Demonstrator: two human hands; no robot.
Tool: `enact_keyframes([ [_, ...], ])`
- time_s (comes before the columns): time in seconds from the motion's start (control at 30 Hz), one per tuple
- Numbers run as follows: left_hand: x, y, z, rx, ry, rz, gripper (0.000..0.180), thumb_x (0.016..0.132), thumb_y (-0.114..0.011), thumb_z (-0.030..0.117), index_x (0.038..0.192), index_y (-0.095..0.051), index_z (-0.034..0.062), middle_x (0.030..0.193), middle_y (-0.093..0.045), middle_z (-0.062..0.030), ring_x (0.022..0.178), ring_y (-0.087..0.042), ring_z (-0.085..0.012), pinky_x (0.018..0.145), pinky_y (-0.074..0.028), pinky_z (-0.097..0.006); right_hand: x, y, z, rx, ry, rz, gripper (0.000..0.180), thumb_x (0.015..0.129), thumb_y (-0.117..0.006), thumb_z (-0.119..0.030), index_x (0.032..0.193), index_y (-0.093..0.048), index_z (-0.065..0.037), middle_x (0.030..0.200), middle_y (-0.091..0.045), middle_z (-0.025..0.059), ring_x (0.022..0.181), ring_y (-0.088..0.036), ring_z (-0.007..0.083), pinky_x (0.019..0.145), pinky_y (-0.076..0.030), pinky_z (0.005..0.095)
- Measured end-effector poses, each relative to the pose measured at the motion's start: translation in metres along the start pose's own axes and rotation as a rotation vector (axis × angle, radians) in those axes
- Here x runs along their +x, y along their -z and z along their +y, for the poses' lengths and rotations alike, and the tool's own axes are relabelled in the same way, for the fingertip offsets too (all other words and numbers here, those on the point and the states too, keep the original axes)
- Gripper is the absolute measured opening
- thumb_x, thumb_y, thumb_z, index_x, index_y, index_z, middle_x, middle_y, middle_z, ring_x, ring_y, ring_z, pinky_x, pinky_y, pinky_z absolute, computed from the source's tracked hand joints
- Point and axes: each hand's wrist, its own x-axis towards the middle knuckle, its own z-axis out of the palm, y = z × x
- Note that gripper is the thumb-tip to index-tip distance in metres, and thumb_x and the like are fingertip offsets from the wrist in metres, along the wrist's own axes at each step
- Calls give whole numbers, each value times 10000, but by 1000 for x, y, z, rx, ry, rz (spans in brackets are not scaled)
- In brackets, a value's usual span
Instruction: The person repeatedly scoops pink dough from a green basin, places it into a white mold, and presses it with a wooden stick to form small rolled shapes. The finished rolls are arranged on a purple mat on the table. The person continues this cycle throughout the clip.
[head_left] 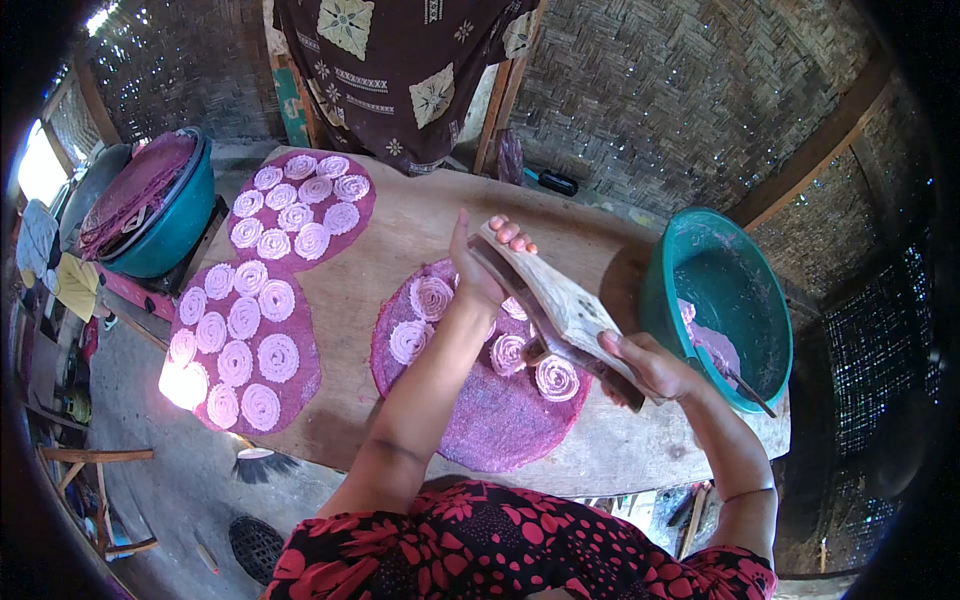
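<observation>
A long wooden dough press [560,295], made of two stacked wooden parts, slants across the front of me. My left hand [484,266] is closed round its upper left end, fingertips showing over the top. At the lower right end, my right hand [648,366] grips it with the thumb on top. Below the press lies a round purple-pink mat [475,430] bearing several pink dough coils, partly hidden by my left forearm and the press. One coil [508,354] sits just under the press's middle; another coil [556,379] lies nearer me.
Two more purple-pink mats [308,368] [362,210] covered with coils lie on the left of the wooden table [420,205]. On the right stands a green basin [745,290] holding pink dough [715,345] and a utensil. Another green basin [180,235] with stacked mats stands far left.
</observation>
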Motion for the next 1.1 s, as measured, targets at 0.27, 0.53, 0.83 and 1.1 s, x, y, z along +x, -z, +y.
enact_keyframes([
  [0.27,34,-3,17,-25,110,-438,610,937,-352,690,807,-564,133,692,-554,-31,676,-527,-215,750,-434,-381,33,-5,18,12,125,155,701,885,-565,-682,789,-665,5,648,-620,84,516,-581,138,447,-437,281],
  [0.53,-38,43,27,1525,122,264,766,979,-340,673,1243,-603,4,1079,-663,-121,1057,-600,-246,1029,-396,-368,40,-4,41,130,211,158,673,914,-556,-645,789,-673,7,649,-625,76,569,-586,137,517,-453,295],
  [0.83,-73,92,14,1764,13,359,631,1000,-431,536,1221,-613,-26,1028,-695,-163,1081,-615,-240,963,-431,-408,49,-15,59,171,242,144,686,938,-517,-638,887,-687,24,715,-634,72,625,-579,127,542,-448,287],
  [1.1,-108,82,12,2311,-328,8,188,901,-657,301,841,-787,178,1303,-596,-39,1133,-505,-303,983,-390,-422,39,-19,67,229,319,220,668,951,-507,-618,868,-676,23,696,-624,72,614,-579,132,561,-461,297],
])
